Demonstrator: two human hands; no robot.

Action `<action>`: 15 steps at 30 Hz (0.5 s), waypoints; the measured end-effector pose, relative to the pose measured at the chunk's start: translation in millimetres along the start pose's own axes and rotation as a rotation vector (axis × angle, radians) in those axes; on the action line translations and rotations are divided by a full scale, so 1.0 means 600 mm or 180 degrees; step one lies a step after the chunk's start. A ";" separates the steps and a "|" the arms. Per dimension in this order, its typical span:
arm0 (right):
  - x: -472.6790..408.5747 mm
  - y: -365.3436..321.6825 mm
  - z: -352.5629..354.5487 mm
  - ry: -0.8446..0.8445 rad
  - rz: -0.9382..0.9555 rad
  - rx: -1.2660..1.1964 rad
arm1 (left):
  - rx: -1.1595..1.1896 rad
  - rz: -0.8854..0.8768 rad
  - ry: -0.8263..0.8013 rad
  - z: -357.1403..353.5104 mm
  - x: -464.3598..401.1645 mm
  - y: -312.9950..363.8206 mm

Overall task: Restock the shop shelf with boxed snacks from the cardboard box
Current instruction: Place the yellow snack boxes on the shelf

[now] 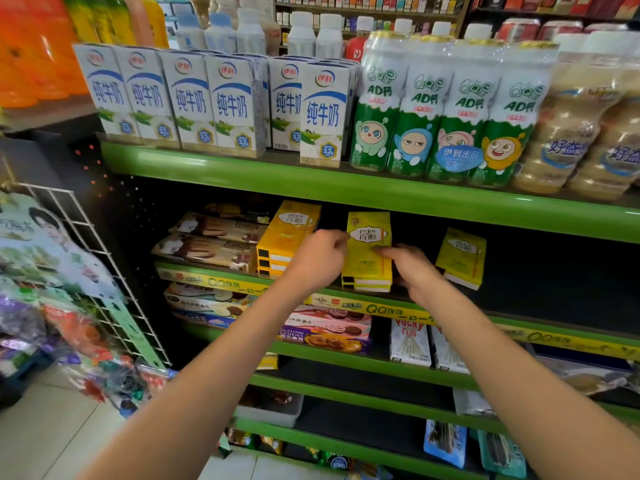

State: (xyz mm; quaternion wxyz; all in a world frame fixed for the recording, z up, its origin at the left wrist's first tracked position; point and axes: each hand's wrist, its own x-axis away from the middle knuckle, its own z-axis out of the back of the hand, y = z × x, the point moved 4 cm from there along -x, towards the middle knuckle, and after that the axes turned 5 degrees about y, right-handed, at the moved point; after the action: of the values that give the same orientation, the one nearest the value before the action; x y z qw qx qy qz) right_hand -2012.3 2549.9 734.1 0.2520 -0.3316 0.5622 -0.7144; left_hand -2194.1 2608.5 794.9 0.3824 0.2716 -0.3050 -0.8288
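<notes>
A stack of yellow snack boxes lies on the second shelf, between my two hands. My left hand pinches the top box's upper left edge. My right hand holds its right side, with fingers across the front. An orange-yellow stack of the same kind of boxes lies just to the left, and a single yellow box lies to the right. The cardboard box is out of view.
Milk cartons and drink bottles line the green-edged shelf above. Biscuit packs lie at the left of the second shelf. Cookie boxes and white boxes fill the shelf below. A wire rack of snack bags hangs at the left.
</notes>
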 end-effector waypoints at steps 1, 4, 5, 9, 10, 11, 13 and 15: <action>-0.001 0.000 -0.006 0.0030 -0.0060 0.0048 | -0.0080 -0.0075 0.0123 0.024 0.002 0.002; -0.002 -0.010 -0.023 0.0038 -0.0052 0.0286 | -0.0272 -0.0282 0.0391 0.091 -0.001 -0.007; -0.001 -0.015 -0.029 0.0051 0.0002 0.0433 | -0.0391 -0.0288 0.0405 0.109 -0.005 -0.015; -0.001 -0.029 -0.051 0.0193 0.0422 0.1232 | -0.1038 -0.0029 0.0280 0.152 -0.032 -0.076; 0.001 -0.032 -0.057 0.0214 0.0473 0.1366 | -0.1197 0.0004 0.0223 0.155 -0.037 -0.090; 0.003 -0.033 -0.062 0.0218 0.0508 0.1492 | -0.1299 0.0012 0.0157 0.155 -0.041 -0.102; 0.005 -0.031 -0.073 0.0176 0.0563 0.1681 | -0.1202 0.0023 0.0033 0.150 -0.041 -0.119; 0.007 -0.030 -0.083 0.0125 0.0610 0.1717 | -0.1013 0.0090 -0.0040 0.142 -0.036 -0.133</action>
State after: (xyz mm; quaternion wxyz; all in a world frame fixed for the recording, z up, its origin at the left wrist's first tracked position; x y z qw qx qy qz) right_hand -2052.3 2583.1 745.3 0.3865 -0.1841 0.3854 -0.8174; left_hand -2277.6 2692.9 799.6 0.4304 0.1982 -0.1760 -0.8629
